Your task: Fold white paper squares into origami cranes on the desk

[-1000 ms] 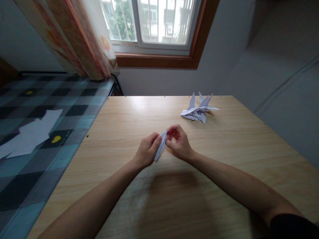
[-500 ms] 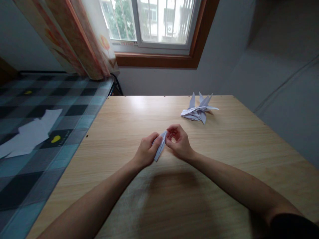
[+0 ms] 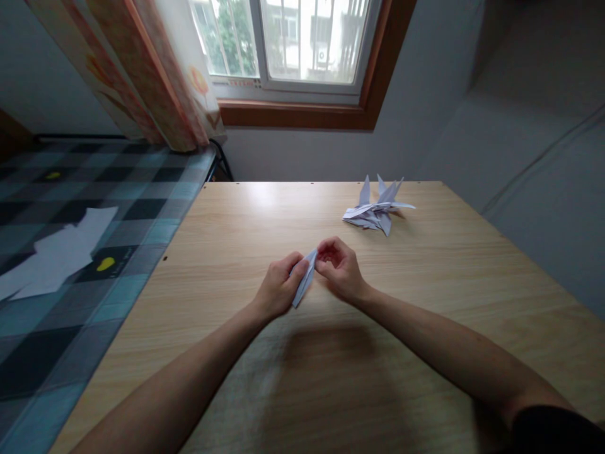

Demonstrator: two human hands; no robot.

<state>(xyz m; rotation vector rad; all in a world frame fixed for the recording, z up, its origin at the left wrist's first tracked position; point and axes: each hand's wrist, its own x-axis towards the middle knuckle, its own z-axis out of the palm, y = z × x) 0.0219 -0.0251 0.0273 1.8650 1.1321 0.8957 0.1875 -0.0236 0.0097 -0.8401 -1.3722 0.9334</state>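
Note:
A narrow folded piece of white paper (image 3: 304, 282) stands on edge between both hands over the middle of the wooden table (image 3: 425, 284). My left hand (image 3: 278, 287) is closed around its lower part, fingers curled against the near side. My right hand (image 3: 339, 269) pinches the upper tip with thumb and fingers, its other fingers curled in. Farther back and to the right, a small heap of finished folded paper shapes (image 3: 377, 206) with pointed wings lies on the table, apart from both hands.
A bed with a blue and black checked cover (image 3: 70, 252) runs along the table's left edge, with loose white paper sheets (image 3: 54, 252) on it. A window (image 3: 288, 44) and patterned curtain (image 3: 142, 69) are behind. A grey wall borders the right side.
Hardly anything moved. My right hand's fingers shifted slightly at the paper's upper tip; the left hand and the paper stay where they were.

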